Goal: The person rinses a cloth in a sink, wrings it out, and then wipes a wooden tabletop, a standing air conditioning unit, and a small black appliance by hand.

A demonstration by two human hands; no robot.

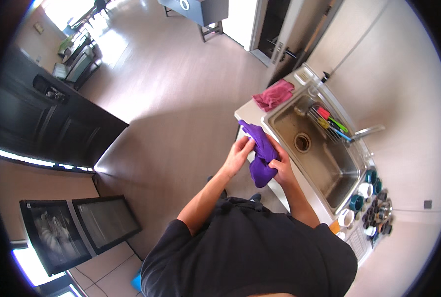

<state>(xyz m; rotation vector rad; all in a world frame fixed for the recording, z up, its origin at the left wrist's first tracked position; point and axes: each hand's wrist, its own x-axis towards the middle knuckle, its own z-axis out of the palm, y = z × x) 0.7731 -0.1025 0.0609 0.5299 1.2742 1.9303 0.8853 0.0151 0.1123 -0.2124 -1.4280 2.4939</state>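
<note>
A bunched purple cloth (pixel 264 148) hangs in front of me, beside the counter's front edge. My left hand (pixel 239 153) pinches its left side near the upper part, thumb and fingers together. Around the right side, my right hand (pixel 281 163) grips the cloth, with its thumb pressed on the lower fold. The lower end of the cloth droops below both hands. Just to the right of the hands lies the stainless steel sink (pixel 326 172), with its round drain (pixel 302 142) showing.
A pink cloth (pixel 274 95) lies on the counter's far corner. Brushes (pixel 330 120) rest in a wire rack in the sink, near the faucet (pixel 369 131). Several cups (pixel 357 202) and small jars stand right of the sink. A dark door (pixel 57 107) and a glass-fronted cabinet (pixel 81 226) are at left.
</note>
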